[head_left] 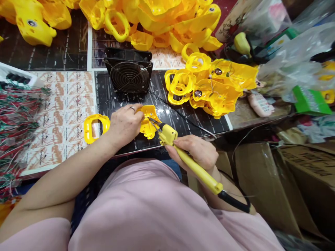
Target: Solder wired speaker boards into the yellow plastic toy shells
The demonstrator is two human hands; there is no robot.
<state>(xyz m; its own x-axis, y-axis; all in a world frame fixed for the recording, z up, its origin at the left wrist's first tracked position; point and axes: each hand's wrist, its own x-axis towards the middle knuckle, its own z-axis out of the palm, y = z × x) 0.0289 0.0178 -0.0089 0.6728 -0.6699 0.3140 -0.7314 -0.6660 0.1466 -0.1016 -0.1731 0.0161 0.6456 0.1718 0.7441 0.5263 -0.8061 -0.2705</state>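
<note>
My right hand [196, 151] is wrapped round the yellow handle of a soldering iron [188, 158]. A black cable leaves the handle's lower end, and the metal tip points up and left. That tip is over a small yellow plastic shell [149, 129] lying on the dark bench; whether it touches is too fine to tell. My left hand [127, 120], with a ring on one finger, closes on the shell's left edge. Its fingertips are partly hidden. Left of that wrist lies a yellow plastic ring-shaped part [91, 136].
A black fan [129, 71] stands behind the shell. Yellow shells with wires [220, 87] lie to the right, and more yellow parts [162, 21] are heaped at the back. Bundled red and green wires [21, 129] fill the left side. Cardboard boxes [264, 184] stand at lower right.
</note>
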